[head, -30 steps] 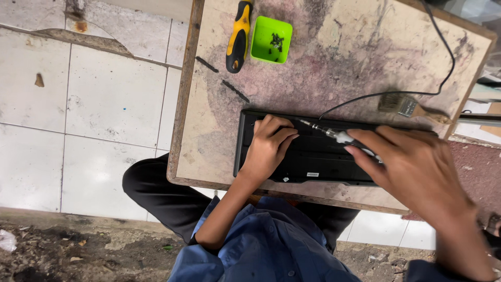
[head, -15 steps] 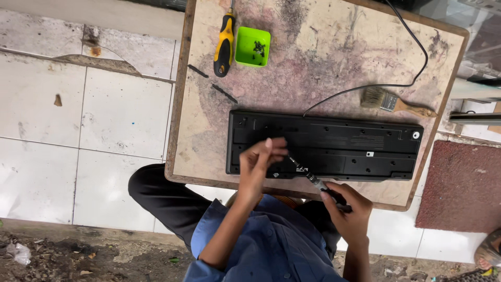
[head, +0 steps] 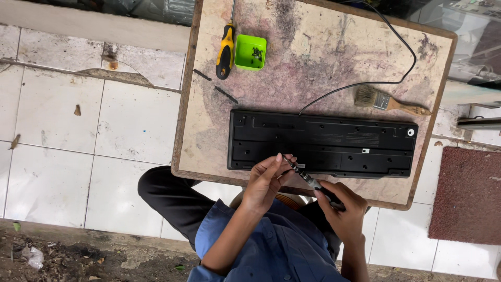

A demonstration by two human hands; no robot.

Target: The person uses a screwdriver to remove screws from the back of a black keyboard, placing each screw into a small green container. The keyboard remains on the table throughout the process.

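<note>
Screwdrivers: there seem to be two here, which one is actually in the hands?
The slim dark one, held over the keyboard's near edge. The yellow-and-black one lies untouched beside the green tray.

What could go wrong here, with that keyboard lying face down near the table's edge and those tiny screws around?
The small screwdriver is pinched at its tip by the left hand; a slip could prick a finger. The keyboard lies close to the table edge, so a nudge might tip it off. The green tray of screws could get knocked over.
</note>
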